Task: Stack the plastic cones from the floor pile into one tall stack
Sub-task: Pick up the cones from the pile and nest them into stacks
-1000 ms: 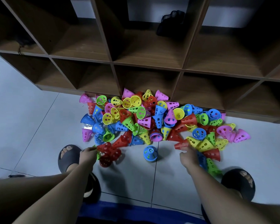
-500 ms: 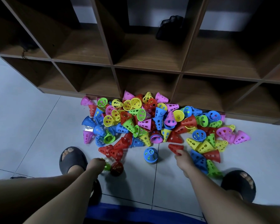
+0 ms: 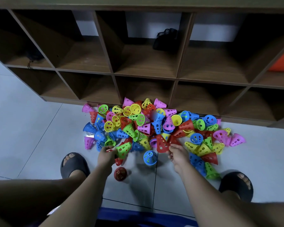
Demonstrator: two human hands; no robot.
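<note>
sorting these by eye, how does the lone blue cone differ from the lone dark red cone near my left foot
The blue cone is bright blue and sits beside the pile's edge; the dark red cone is deep red and sits clear of the pile, nearer the person. Both stand alone on the floor, untouched, with holes showing.

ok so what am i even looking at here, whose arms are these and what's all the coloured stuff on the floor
One picture, from a camera worn on a person's head, looking down at their own bare arms; no machine is involved. A pile of plastic cones with holes in them lies on the tiled floor before a wooden cubby shelf. The left hand grips a green cone, with red ones partly hidden under it. The right hand pinches a red cone. A blue cone and a dark red one stand apart between the slippered feet.
</note>
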